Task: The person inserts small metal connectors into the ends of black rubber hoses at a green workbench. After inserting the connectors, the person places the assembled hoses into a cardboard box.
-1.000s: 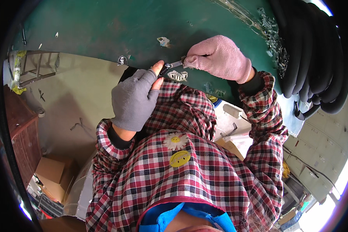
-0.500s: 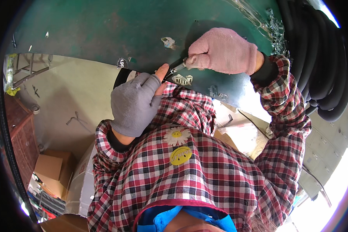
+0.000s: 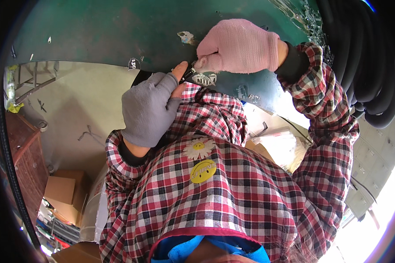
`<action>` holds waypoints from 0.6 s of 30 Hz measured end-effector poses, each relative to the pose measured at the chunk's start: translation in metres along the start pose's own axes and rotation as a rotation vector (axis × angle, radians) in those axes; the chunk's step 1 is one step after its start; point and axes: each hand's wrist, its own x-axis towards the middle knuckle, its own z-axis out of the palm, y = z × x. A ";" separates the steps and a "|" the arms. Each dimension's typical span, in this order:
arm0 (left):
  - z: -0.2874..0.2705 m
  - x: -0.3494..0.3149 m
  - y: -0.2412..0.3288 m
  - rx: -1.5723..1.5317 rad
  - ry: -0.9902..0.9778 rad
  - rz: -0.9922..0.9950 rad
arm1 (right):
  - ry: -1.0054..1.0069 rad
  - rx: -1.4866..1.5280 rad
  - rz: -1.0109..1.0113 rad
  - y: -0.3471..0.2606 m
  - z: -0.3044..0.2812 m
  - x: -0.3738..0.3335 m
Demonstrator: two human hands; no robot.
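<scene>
My left hand [image 3: 149,109], in a grey glove with bare fingertips, pinches a thin black piece [image 3: 186,75] between thumb and finger. Its kind is hard to tell, as most of it lies hidden in the grip. My right hand [image 3: 239,46], in a pink glove, is closed at the other end of that piece, on a small shiny metal clip [image 3: 193,69] mostly covered by its fingers. Both hands meet just above the near edge of the green table [image 3: 105,39]. A dark band [image 3: 141,77] shows behind the left hand.
Loose metal clips [image 3: 314,24] lie heaped at the table's far right, beside a thick bundle of black tubes [image 3: 364,57]. Torn sticker scraps [image 3: 186,37] mark the tabletop. Cardboard boxes [image 3: 60,189] and a brown wooden cabinet [image 3: 28,153] stand at the left.
My right hand has moved left and slightly away, closer to my left hand. Less of the metal clip now shows between them. The left hand keeps its pinch.
</scene>
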 end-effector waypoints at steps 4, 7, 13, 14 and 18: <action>0.003 0.000 -0.001 -0.001 0.040 0.014 | 0.065 0.132 -0.007 0.002 0.000 0.000; 0.005 0.002 -0.003 0.010 0.038 0.013 | -0.003 0.221 -0.092 0.006 -0.011 0.002; -0.017 -0.018 -0.029 -0.124 0.126 -0.014 | 0.354 0.161 0.115 0.065 -0.011 -0.037; -0.030 -0.028 -0.036 -0.238 0.144 -0.066 | 0.520 0.117 0.319 0.075 -0.001 -0.044; -0.088 -0.080 -0.058 -0.647 0.296 -0.230 | 1.148 -0.337 0.297 0.084 0.044 -0.038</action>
